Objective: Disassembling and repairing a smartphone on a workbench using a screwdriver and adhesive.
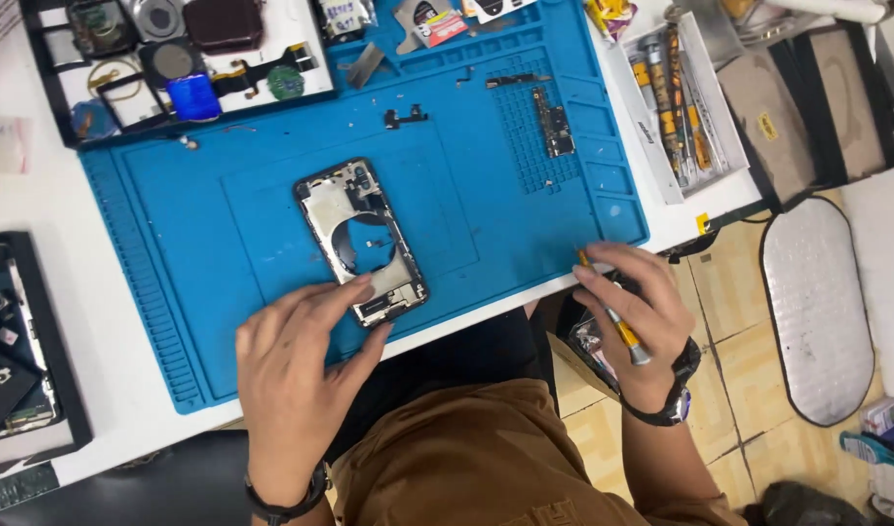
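Note:
An opened phone frame (354,229) with bare metal and small parts inside lies on a blue work mat (486,205). My left hand (296,356) rests at the phone's near end, fingertips touching its lower edge. My right hand (637,312) hovers at the mat's near right corner, past the table edge, and grips a small yellow-handled screwdriver (617,326) with its tip pointing toward the mat. A narrow circuit board (556,124) lies on the mat's gridded area to the right, and a small black part (405,117) sits above the phone.
A black-framed tray (184,58) with loose phone parts stands at the back left. A white box of screwdrivers (676,97) sits at the right table edge. Another black tray (18,341) with parts is at the left. A silver oval pad (817,312) lies on the floor.

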